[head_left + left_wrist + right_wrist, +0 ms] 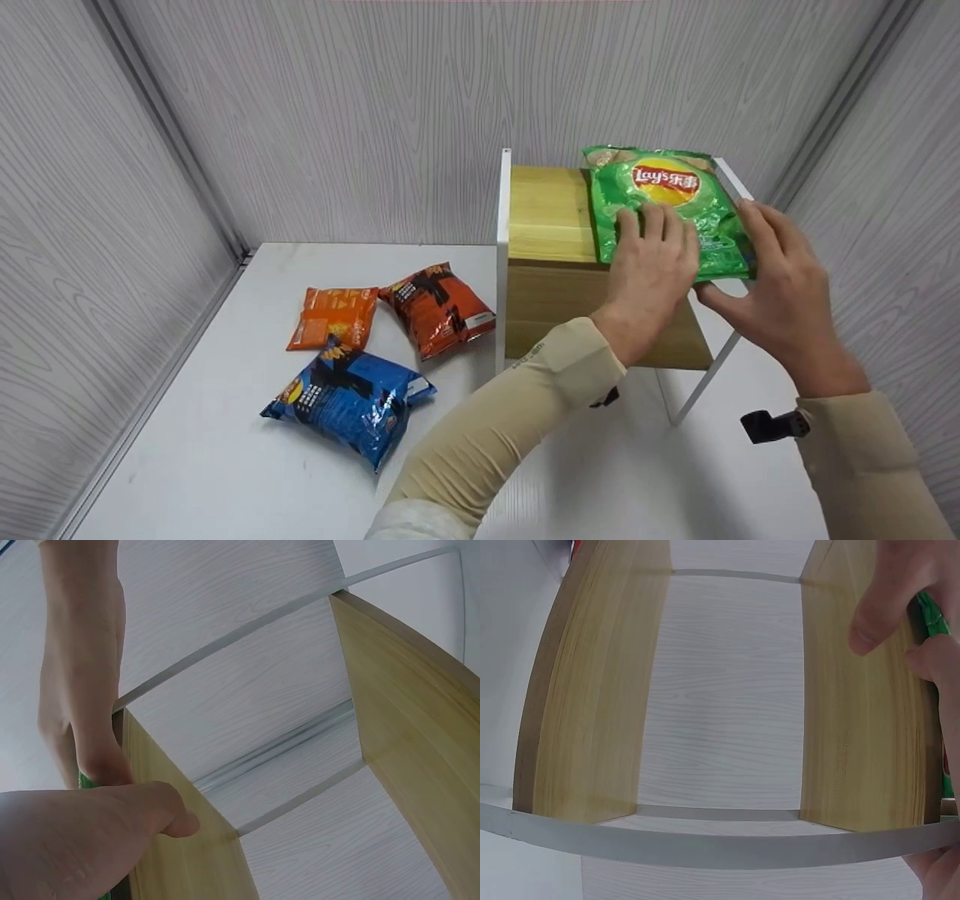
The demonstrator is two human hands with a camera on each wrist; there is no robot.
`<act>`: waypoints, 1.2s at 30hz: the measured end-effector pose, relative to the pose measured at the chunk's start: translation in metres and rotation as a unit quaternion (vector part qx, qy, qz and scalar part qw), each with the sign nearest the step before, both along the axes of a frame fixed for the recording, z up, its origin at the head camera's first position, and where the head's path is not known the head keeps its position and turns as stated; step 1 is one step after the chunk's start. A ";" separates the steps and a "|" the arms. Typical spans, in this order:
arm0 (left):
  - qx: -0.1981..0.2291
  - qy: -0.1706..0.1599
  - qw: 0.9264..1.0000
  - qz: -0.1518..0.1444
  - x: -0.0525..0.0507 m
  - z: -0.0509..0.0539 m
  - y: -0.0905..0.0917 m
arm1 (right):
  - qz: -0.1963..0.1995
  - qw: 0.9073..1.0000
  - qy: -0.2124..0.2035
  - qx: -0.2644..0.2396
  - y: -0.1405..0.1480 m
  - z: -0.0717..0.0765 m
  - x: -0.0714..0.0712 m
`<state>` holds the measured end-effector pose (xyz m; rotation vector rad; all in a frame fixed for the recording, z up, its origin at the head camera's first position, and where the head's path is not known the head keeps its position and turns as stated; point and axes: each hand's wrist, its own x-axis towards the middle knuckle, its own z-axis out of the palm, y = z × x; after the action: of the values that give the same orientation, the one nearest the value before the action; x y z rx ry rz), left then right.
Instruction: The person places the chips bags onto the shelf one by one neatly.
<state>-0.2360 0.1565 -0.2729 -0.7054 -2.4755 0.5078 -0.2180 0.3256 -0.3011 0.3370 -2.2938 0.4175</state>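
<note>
A green bag of Lay's chips (pixel 667 195) lies face up on the right part of the wooden top shelf (pixel 551 214). My left hand (pixel 652 262) rests its slightly bent fingers on the bag's front; in the left wrist view its thumb reaches below the shelf board. At the bag's right front corner is my right hand (pixel 787 292). Its extended fingers touch the right edge, and its thumb is spread along the front edge. In both wrist views only slivers of green bag show, and the fingers' undersides are partly hidden.
The rack has a white metal frame (pixel 502 247) and a lower wooden board (pixel 555 315). Left of it on the white table (pixel 202 450) lie a small orange snack bag (pixel 334 319), a red chip bag (pixel 442 315) and a blue chip bag (pixel 352 401). Grey wood-patterned walls surround the table.
</note>
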 end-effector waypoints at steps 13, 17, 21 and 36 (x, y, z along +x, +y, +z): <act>0.024 0.049 0.998 -0.020 0.002 -0.007 0.012 | 0.005 0.999 0.031 0.024 0.003 0.000 -0.002; 0.026 0.045 0.998 -0.027 0.003 -0.007 0.010 | 0.009 0.999 0.030 0.025 0.003 -0.002 -0.002; 0.041 0.031 0.998 -0.040 0.004 -0.004 0.006 | 0.006 0.999 0.023 0.025 0.003 -0.003 -0.002; 0.151 -0.081 0.969 -0.176 0.007 0.020 -0.049 | 0.009 0.999 0.035 0.017 0.003 -0.001 -0.002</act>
<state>-0.2289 0.1080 -0.2527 -1.0615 -2.4207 -0.0618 -0.2204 0.3288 -0.3017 0.3838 -2.2324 0.3694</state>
